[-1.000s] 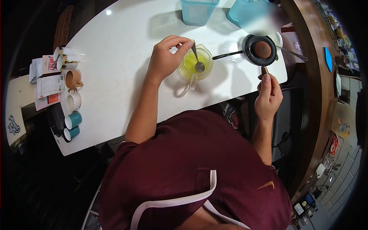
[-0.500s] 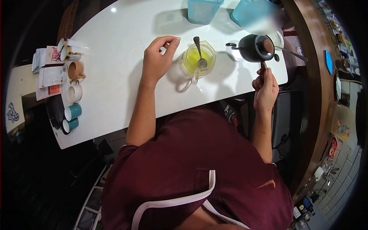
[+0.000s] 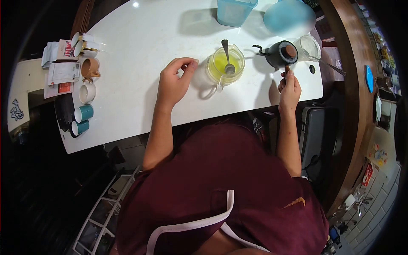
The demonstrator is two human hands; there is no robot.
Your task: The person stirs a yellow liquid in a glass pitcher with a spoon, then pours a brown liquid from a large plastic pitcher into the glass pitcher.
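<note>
My right hand (image 3: 290,90) grips the handle of a small black gooseneck kettle (image 3: 276,57) with a round wooden lid knob. The kettle is upright at the right of the table, its thin spout pointing left. In front of me stands a glass pitcher (image 3: 241,71) holding yellow-green liquid, its handle towards me. A metal spoon (image 3: 226,51) leans inside it. To the pitcher's left, my left hand (image 3: 175,83) hovers with curled fingers, thumb against fingertips, and nothing visible in it. Behind the kettle is a clear container (image 3: 312,42) with a long-handled spoon (image 3: 331,66).
The white table (image 3: 131,85) carries a light-blue bin (image 3: 234,12) and a blue round-looking item (image 3: 289,18), partly blurred, at the back. Several cups, including a brown mug (image 3: 89,68) and a teal cup (image 3: 84,113), line the left edge beside packets (image 3: 63,73).
The kettle looks smaller and lower, having moved down towards the table in my right hand. My left thumb and fingertips have drawn closer together. The view has shifted slightly.
</note>
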